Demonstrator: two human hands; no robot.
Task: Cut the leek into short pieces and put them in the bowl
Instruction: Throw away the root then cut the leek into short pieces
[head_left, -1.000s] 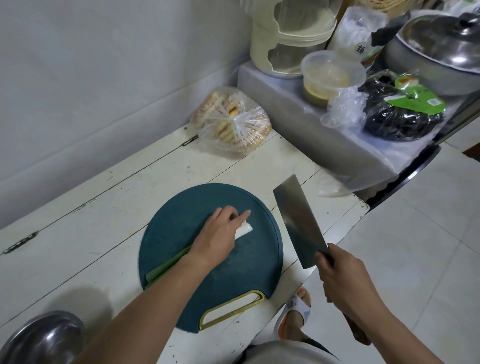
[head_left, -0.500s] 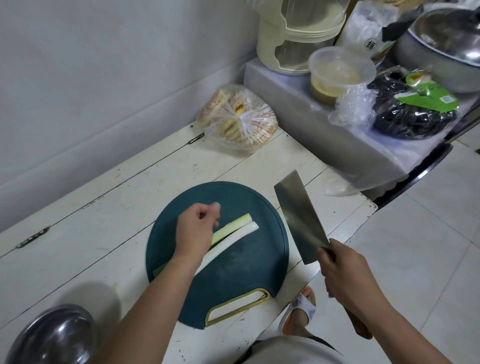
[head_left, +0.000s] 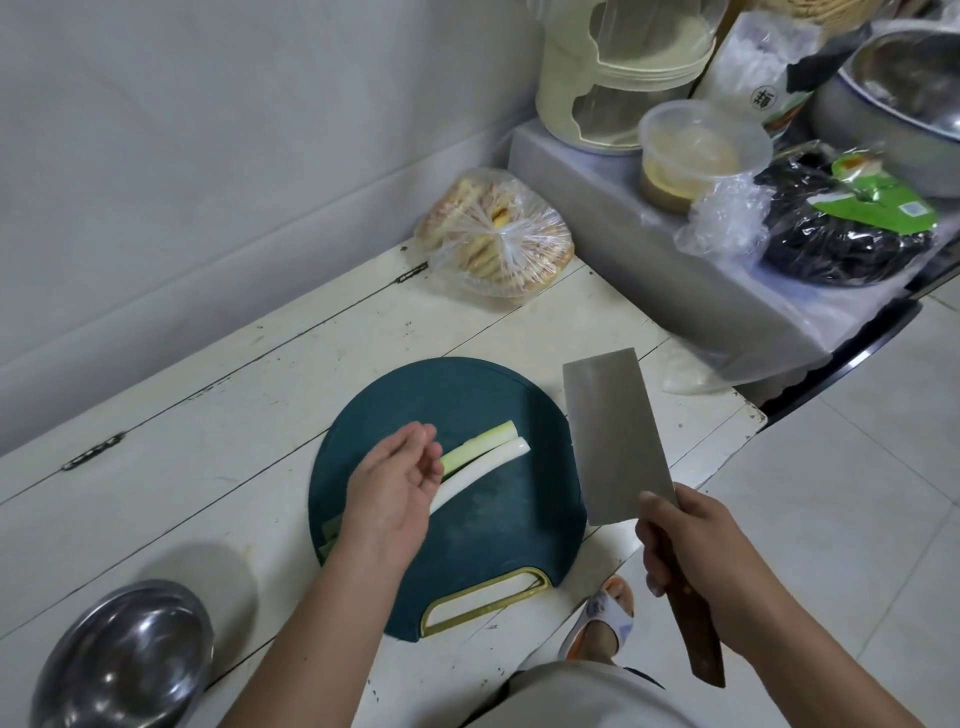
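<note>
Two leek lengths, one pale green and one white, lie side by side on a round dark green cutting board. My left hand hovers over their left part with the fingers loosely apart and holds nothing; it hides the leek's green end. My right hand grips the wooden handle of a cleaver, whose broad blade is raised above the board's right edge. An empty steel bowl sits at the table's near left corner.
A tied plastic bag of biscuits lies at the table's far end. A raised white ledge to the right carries a cream container, a plastic tub, dark bagged food and a steel pot. The table's right edge drops to tiled floor, where my sandalled foot shows.
My left hand lifted off the leek and drew back left, uncovering two lengths side by side. The cleaver stayed raised at the board's right, its flat side now turned more to the camera.
</note>
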